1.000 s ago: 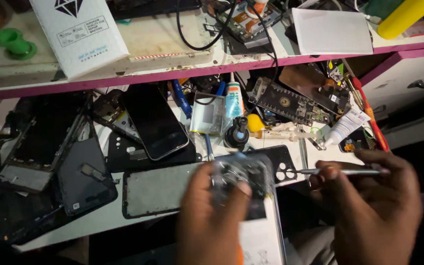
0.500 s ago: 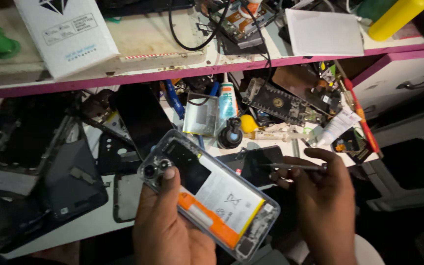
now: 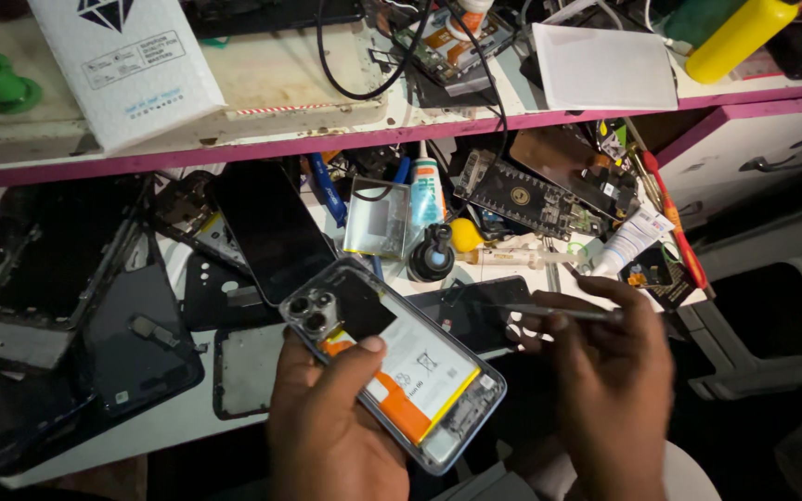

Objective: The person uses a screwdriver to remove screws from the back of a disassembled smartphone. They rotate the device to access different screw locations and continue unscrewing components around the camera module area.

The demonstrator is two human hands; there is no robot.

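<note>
Your left hand [image 3: 327, 427] gripped an opened phone [image 3: 392, 362] from below, thumb pressed across its white battery, fingers wrapped under the frame. The phone sat tilted over the front edge of the workbench [image 3: 155, 422], camera cluster toward the upper left, its back cover off. Your right hand [image 3: 605, 380] pinched thin metal tweezers [image 3: 549, 312] between thumb and forefinger, tips pointing left, just right of the phone and not touching it. Behind lay 1 dark phone screen [image 3: 271, 232], a glue tube [image 3: 427, 190], a small black bottle [image 3: 431, 254] and a circuit board [image 3: 526, 199].
</note>
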